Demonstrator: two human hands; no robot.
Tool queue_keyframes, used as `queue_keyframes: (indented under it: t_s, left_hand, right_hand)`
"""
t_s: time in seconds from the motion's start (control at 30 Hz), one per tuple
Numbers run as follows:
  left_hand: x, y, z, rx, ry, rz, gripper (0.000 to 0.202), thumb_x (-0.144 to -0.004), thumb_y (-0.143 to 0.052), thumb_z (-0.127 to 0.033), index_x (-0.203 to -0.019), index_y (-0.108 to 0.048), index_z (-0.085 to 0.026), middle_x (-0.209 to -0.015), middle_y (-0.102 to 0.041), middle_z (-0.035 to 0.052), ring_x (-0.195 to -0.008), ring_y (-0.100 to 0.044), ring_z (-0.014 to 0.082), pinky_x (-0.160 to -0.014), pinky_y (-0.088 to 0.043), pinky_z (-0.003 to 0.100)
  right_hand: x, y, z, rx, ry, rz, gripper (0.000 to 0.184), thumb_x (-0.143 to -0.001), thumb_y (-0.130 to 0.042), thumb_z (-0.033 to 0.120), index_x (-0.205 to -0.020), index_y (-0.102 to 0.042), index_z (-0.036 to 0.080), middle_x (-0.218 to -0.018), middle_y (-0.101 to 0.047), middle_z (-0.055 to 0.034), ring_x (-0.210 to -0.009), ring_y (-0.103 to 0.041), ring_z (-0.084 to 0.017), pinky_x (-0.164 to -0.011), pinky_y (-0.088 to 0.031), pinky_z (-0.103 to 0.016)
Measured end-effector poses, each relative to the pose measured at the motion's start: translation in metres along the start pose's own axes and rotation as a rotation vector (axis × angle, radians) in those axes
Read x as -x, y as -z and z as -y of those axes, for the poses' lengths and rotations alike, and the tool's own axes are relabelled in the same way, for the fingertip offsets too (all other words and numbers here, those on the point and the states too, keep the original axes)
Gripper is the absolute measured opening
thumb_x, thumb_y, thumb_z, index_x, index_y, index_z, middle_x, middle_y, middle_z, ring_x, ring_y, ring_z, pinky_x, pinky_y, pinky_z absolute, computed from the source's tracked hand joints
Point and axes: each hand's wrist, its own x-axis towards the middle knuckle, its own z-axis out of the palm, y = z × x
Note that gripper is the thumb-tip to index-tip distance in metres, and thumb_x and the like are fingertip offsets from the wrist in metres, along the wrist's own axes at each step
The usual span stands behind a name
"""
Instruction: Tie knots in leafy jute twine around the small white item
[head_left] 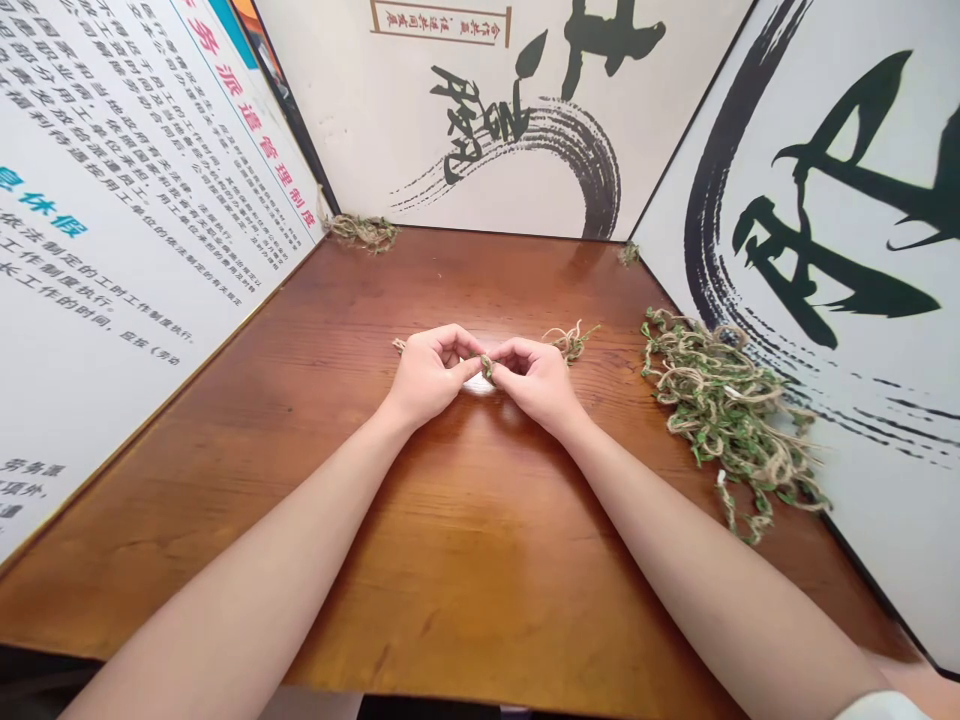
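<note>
My left hand [433, 372] and my right hand [538, 378] meet over the middle of the wooden table. Between their pinched fingertips is a short piece of green and tan twine [487, 368], held from both sides. Most of what the fingers grip is hidden. Just behind the right hand lies a loose tuft of twine [571, 342] with frayed tan ends. A bit of tan cord [399, 345] pokes out beyond the left hand.
A large tangled heap of green and tan twine [735, 410] lies on the right against the panel. Smaller clumps sit in the back left corner [364, 232] and back right corner [628, 253]. Printed panels enclose the wooden table [450, 560] on three sides.
</note>
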Motion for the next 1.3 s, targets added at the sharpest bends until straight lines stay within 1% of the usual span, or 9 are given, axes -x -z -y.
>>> queue_keyframes:
  t_s: [0.17, 0.27, 0.4, 0.57, 0.7, 0.87, 0.97, 1.1, 1.3]
  left_hand:
    - [0.001, -0.003, 0.001, -0.028, -0.035, -0.004, 0.018, -0.069, -0.079, -0.031, -0.074, -0.072, -0.015, -0.069, -0.067, 0.0050, -0.055, -0.048, 0.0099, -0.054, -0.037, 0.024]
    - [0.001, -0.003, 0.002, 0.002, -0.008, 0.007, 0.018, -0.067, -0.078, -0.029, -0.072, -0.070, -0.014, -0.070, -0.069, 0.0059, -0.056, -0.050, 0.0110, -0.055, -0.039, 0.025]
    - [-0.001, 0.000, 0.001, 0.040, 0.025, -0.028, 0.019, -0.062, -0.079, -0.028, -0.069, -0.069, -0.014, -0.068, -0.068, 0.0056, -0.058, -0.054, 0.0127, -0.055, -0.040, 0.025]
    - [-0.001, -0.001, -0.001, 0.044, 0.008, -0.035, 0.020, -0.062, -0.080, -0.029, -0.069, -0.069, -0.014, -0.065, -0.066, 0.0048, -0.056, -0.051, 0.0114, -0.054, -0.039, 0.025]
    - [0.000, -0.003, -0.001, 0.053, 0.015, -0.008, 0.019, -0.063, -0.079, -0.028, -0.070, -0.069, -0.014, -0.064, -0.065, 0.0043, -0.054, -0.048, 0.0101, -0.052, -0.036, 0.024]
    - [0.000, -0.003, 0.003, 0.098, 0.065, -0.033, 0.021, -0.060, -0.079, -0.028, -0.071, -0.068, -0.013, -0.070, -0.069, 0.0065, -0.061, -0.059, 0.0147, -0.059, -0.045, 0.027]
    - [-0.001, -0.002, 0.006, 0.084, 0.061, -0.062, 0.022, -0.060, -0.079, -0.029, -0.070, -0.068, -0.014, -0.068, -0.068, 0.0056, -0.060, -0.058, 0.0144, -0.058, -0.045, 0.027]
    - [-0.001, -0.003, 0.007, 0.048, 0.023, -0.054, 0.017, -0.060, -0.077, -0.027, -0.069, -0.069, -0.014, -0.065, -0.066, 0.0038, -0.055, -0.053, 0.0117, -0.053, -0.039, 0.025]
    - [-0.002, -0.003, 0.007, 0.087, 0.035, -0.065, 0.018, -0.059, -0.078, -0.026, -0.067, -0.067, -0.014, -0.066, -0.068, 0.0040, -0.057, -0.056, 0.0125, -0.055, -0.043, 0.025]
  right_hand:
    - [-0.004, 0.002, 0.000, -0.159, -0.093, -0.076, 0.020, -0.064, -0.070, 0.033, -0.074, -0.062, 0.018, -0.065, -0.062, 0.0009, -0.060, -0.053, -0.012, -0.059, -0.045, -0.028]
    - [-0.001, 0.002, -0.001, -0.012, 0.018, -0.032, 0.019, -0.070, -0.064, 0.032, -0.084, -0.068, 0.019, -0.062, -0.058, 0.0026, -0.058, -0.050, -0.012, -0.059, -0.043, -0.028]
    - [0.007, 0.000, 0.000, 0.259, 0.249, -0.040, 0.017, -0.081, -0.063, 0.028, -0.089, -0.075, 0.019, -0.079, -0.070, -0.0035, -0.070, -0.060, -0.016, -0.067, -0.047, -0.032]
    - [0.008, -0.001, 0.000, 0.339, 0.255, -0.169, 0.012, -0.084, -0.062, 0.029, -0.078, -0.066, 0.019, -0.083, -0.071, -0.0047, -0.075, -0.063, -0.018, -0.072, -0.050, -0.034]
    - [0.007, -0.001, -0.001, 0.337, 0.259, -0.137, 0.005, -0.083, -0.060, 0.023, -0.087, -0.060, 0.020, -0.086, -0.068, -0.0041, -0.076, -0.062, -0.018, -0.071, -0.048, -0.033]
    - [0.012, 0.001, 0.002, 0.474, 0.510, -0.028, 0.031, -0.083, -0.057, 0.010, -0.111, -0.065, 0.020, -0.093, -0.073, -0.0038, -0.091, -0.064, -0.021, -0.086, -0.045, -0.038]
    - [0.012, 0.000, 0.002, 0.560, 0.530, -0.098, 0.028, -0.085, -0.058, 0.013, -0.110, -0.067, 0.020, -0.088, -0.072, -0.0033, -0.087, -0.064, -0.022, -0.084, -0.042, -0.040]
    - [0.010, -0.001, -0.002, 0.598, 0.437, -0.285, 0.022, -0.084, -0.056, 0.017, -0.103, -0.067, 0.019, -0.085, -0.069, -0.0037, -0.084, -0.064, -0.023, -0.087, -0.042, -0.042]
    - [0.010, 0.001, -0.002, 0.545, 0.548, -0.046, 0.032, -0.084, -0.052, 0.010, -0.112, -0.068, 0.019, -0.099, -0.074, -0.0051, -0.091, -0.066, -0.021, -0.085, -0.046, -0.037]
